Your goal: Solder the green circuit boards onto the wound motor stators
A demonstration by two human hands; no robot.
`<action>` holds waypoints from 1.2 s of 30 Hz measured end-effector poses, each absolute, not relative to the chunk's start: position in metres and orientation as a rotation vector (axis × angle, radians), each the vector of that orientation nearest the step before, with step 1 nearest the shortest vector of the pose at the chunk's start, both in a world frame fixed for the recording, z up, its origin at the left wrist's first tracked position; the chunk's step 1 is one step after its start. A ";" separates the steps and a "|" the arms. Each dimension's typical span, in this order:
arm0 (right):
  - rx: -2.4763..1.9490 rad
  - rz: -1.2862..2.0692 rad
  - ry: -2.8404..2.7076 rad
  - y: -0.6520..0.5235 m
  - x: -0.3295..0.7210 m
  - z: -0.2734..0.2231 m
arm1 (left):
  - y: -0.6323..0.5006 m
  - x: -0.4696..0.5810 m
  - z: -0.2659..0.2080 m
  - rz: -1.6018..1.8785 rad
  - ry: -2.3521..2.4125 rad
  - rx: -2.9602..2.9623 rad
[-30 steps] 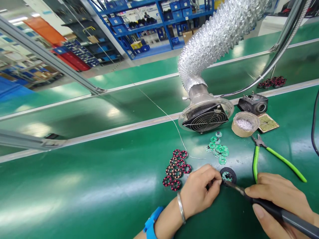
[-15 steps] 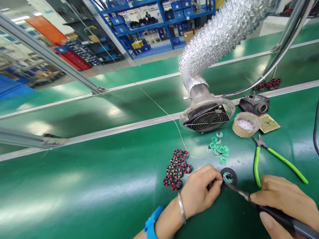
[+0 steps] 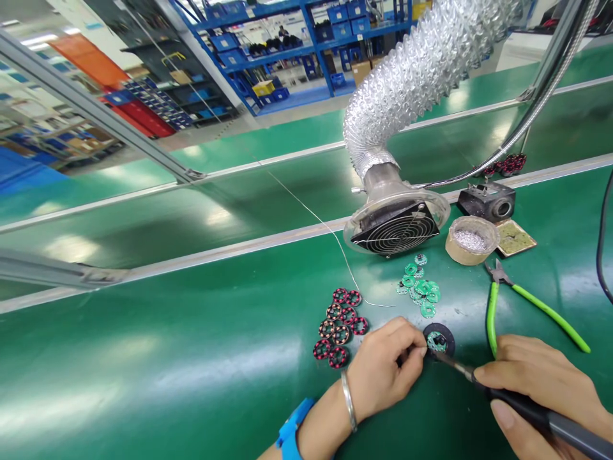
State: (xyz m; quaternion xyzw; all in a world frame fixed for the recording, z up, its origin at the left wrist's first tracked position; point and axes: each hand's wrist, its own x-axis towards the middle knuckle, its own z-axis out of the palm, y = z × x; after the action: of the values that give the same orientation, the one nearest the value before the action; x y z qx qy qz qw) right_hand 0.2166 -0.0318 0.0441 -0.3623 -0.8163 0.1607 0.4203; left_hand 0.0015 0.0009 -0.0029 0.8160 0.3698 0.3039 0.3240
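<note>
Right hand (image 3: 548, 375) grips a soldering iron (image 3: 527, 406), rear cut off; left hand (image 3: 389, 359) pinched — on what, I can't tell.

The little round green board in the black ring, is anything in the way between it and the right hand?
Nothing visible blocks it: only the pen-shaped tool in the right hand spans the gap to the board. The green-handled pliers lie off to the side, farther back.

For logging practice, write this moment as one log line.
left hand: at black ring; right hand: holds soldering iron; tip: at ring
</note>
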 end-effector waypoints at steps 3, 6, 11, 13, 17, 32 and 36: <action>-0.935 0.418 -2.037 -0.033 0.218 0.048 | 0.001 0.002 -0.002 0.798 0.971 2.141; -0.926 0.423 -2.062 -0.032 0.218 0.046 | 0.001 0.002 -0.002 0.789 0.972 2.142; -0.865 0.345 -1.915 -0.030 0.212 0.032 | 0.001 0.001 -0.001 0.783 0.974 2.148; -0.840 0.334 -1.883 -0.030 0.211 0.028 | 0.001 0.001 -0.001 0.779 0.977 2.152; -0.849 0.367 -1.880 -0.031 0.212 0.024 | 0.002 0.001 0.000 0.769 0.980 2.164; -1.371 -0.039 -1.753 0.025 0.271 0.015 | -0.001 0.001 -0.001 0.820 0.987 2.131; -1.293 0.016 -1.761 0.012 0.261 0.018 | -0.002 0.002 -0.003 0.829 1.007 2.119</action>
State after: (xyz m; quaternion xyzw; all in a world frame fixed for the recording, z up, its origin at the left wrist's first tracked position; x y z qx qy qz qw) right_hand 0.2612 0.0121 0.0176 -0.5254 -0.7155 0.0063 0.4604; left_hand 0.0017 -0.0016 -0.0025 0.8065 0.3833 0.3155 0.3210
